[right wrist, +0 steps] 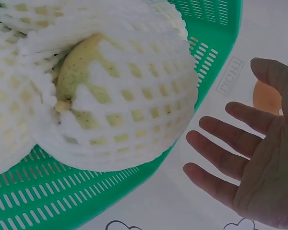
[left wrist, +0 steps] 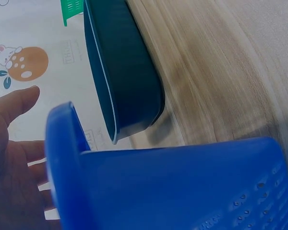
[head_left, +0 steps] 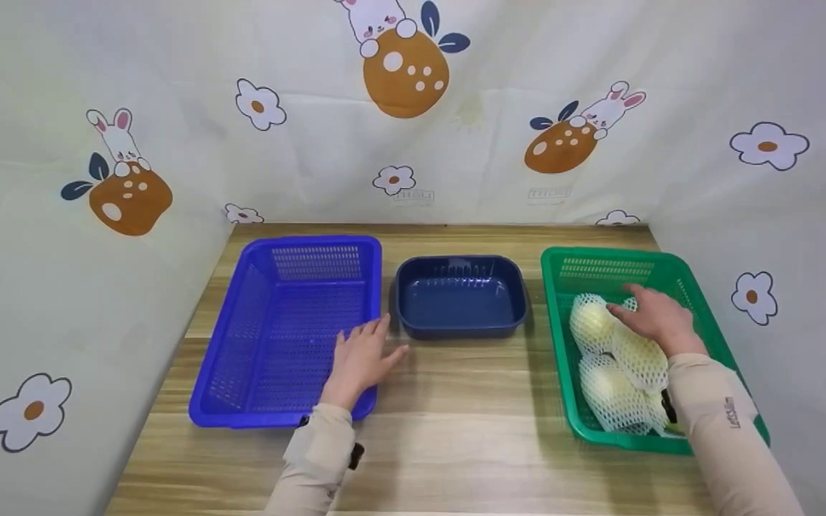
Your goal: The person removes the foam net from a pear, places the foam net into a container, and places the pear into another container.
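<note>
"Foam-netted fruits (head_left: 610, 390): where do they lie, and how many show?"

"At least four lie close together in the green slotted basket (head_left: 555, 337), at the person's right. Their kind is uncertain; yellow-green skin and a stub of stem (right wrist: 63, 106) show through a gap in one sleeve."

"What is the state of the right hand (head_left: 660, 315)?"

"It is poised above the far end of the cluster, thumb and fingers spread and slightly bent. The right wrist view shows the fingertips apart from the nearest fruit and nothing in the grasp."

"And the left hand (head_left: 359, 358)?"

"Its fingers are extended and spread beside the right rim of the blue slotted basket (head_left: 312, 241), near the dark-blue dish (head_left: 459, 331). It holds nothing; whether it touches the rim cannot be told."

"How should such a fruit handle?"

"Probably moderately heavy for its bulk, firm beneath and easily bruised. The white foam netting (right wrist: 149, 103) looks soft and springy; it should cushion the grip, yet could slide over smooth skin."

"Where is the best hold?"

"Around the widest part, thumb opposite fingers, pressing through the net to the fruit itself. Stem and loose net edge would make poor handles."
</note>
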### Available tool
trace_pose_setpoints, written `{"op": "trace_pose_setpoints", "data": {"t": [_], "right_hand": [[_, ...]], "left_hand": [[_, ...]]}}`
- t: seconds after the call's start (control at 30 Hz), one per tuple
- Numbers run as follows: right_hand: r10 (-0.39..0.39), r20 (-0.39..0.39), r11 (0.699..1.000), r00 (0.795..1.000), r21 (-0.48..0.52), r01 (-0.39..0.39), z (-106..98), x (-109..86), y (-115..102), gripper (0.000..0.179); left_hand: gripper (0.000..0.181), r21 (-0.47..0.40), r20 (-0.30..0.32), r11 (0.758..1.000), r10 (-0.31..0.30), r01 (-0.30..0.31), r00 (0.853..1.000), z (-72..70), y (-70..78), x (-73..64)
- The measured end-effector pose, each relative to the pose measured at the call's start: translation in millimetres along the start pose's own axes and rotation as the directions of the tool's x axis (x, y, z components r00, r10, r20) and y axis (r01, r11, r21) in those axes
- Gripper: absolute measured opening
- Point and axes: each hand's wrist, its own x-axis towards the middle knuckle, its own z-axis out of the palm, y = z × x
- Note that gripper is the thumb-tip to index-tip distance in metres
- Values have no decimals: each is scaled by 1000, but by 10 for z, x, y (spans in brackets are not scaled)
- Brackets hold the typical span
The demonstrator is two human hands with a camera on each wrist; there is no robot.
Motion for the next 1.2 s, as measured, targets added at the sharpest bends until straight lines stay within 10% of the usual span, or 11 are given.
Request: {"op": "trace_pose_setpoints", "data": {"t": [1.2], "right_hand": [[23,6,999,1000,-31,-23,240,-71,119,74]], "left_hand": [[67,11,-9,1000,4,-3,1000,4,-7,-4]]}}
